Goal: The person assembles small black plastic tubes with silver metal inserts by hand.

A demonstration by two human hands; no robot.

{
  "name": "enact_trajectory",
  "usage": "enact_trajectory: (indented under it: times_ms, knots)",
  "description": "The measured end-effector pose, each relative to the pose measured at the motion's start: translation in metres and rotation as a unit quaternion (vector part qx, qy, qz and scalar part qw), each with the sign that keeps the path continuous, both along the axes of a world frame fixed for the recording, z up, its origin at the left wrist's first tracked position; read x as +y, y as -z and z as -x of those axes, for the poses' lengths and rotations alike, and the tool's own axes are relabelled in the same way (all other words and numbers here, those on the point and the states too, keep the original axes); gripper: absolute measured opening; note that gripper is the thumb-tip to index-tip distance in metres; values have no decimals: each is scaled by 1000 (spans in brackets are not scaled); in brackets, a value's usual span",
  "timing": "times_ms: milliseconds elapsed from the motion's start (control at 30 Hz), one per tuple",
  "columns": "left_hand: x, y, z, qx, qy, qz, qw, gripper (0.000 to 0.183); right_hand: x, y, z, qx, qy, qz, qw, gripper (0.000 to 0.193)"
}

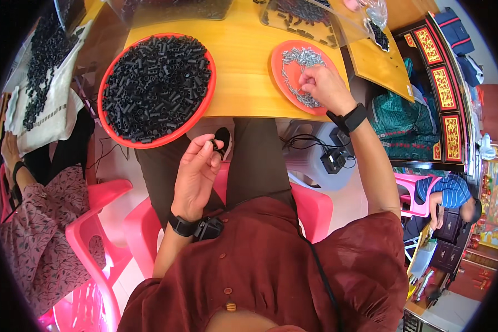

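Yellow table (238,72), two red trays: a fine pick from the metal parts

At far left, a co-worker's hand (9,149) rests near a white cloth (61,113) bearing black pieces. Next comes the large red tray (144,145), heaped with short black tubes (155,83). Below and right of it, above the lap, the left hand (193,171) pinches a small dark piece (214,144) between thumb and fingertips. Farther right, the smaller red tray (277,63) holds silver metal pieces (301,56); the right hand (323,88) reaches over them, fingers curled and thumb close. Whether it grips one, I cannot tell.

Judging by this, the step in hand is picking out a metal piece. The next move seems to call for a light fingertip pinch that separates one from its neighbours, with the left hand steady.
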State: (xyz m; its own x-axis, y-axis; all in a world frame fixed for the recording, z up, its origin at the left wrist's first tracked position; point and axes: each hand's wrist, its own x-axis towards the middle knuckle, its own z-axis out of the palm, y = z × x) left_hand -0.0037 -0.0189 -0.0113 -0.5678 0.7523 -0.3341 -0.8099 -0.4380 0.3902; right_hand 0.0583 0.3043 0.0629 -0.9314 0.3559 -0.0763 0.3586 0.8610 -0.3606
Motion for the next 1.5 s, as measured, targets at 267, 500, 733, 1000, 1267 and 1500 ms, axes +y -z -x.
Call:
enact_trajectory:
  times_ms: [267,500,733,1000,1267,1500]
  knots:
    - [0,3,-1,-17,15,-29,999,17,-1,10,-7,51,-139,-153,977,10]
    - [2,0,-3,-38,21,-43,998,22,-5,5,-7,129,-108,-142,975,9]
    - [0,3,-6,11,-11,-19,1000,20,-129,-20,-16,159,11,354,922,11]
    - [1,-7,-9,42,-28,-18,999,19,-179,-7,-5,88,-43,404,910,26]
    - [5,-5,-13,89,-82,23,992,18,-184,-2,-5,88,-25,397,913,28]
    - [2,-3,-9,85,-100,21,991,19,-190,-6,11,77,-15,380,922,29]
